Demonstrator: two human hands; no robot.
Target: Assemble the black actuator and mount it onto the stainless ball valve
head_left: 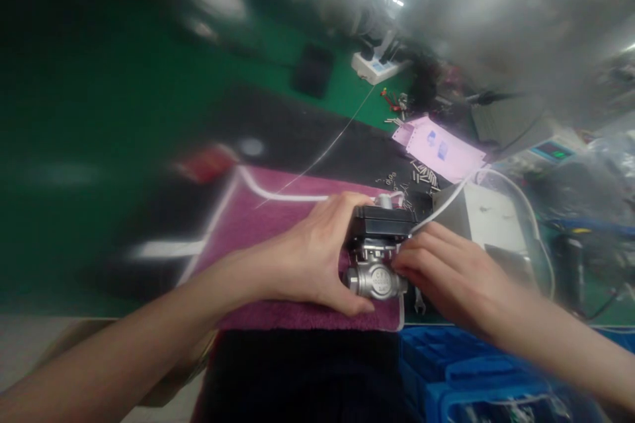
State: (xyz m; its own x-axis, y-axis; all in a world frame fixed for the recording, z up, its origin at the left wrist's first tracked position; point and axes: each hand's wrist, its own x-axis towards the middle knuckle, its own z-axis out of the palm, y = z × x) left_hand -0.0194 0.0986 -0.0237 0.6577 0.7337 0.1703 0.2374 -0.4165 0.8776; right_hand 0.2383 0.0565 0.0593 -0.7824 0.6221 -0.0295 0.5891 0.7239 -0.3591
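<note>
My left hand (pixel 320 251) is wrapped round the left side of a motorised ball valve, thumb low by the steel valve body (pixel 381 279) and fingers behind the black actuator housing (pixel 387 221). The valve stands over a pink towel (pixel 278 314) with a white edge. At its right side my right hand (pixel 446 268) has its fingers bent together, touching near the joint between housing and body. Whatever those fingertips pinch is hidden. A white cable (pixel 449 201) runs from beside the housing up to the right.
A spanner (pixel 419 304) lies right of the towel. Behind are small metal pins (pixel 424 174), pink paper sheets (pixel 444 149) and a white device (pixel 380 67). To the right stand a grey-white box (pixel 496 215) and an instrument with a lit display (pixel 553 151). Blue bins (pixel 456 360) sit below the bench edge.
</note>
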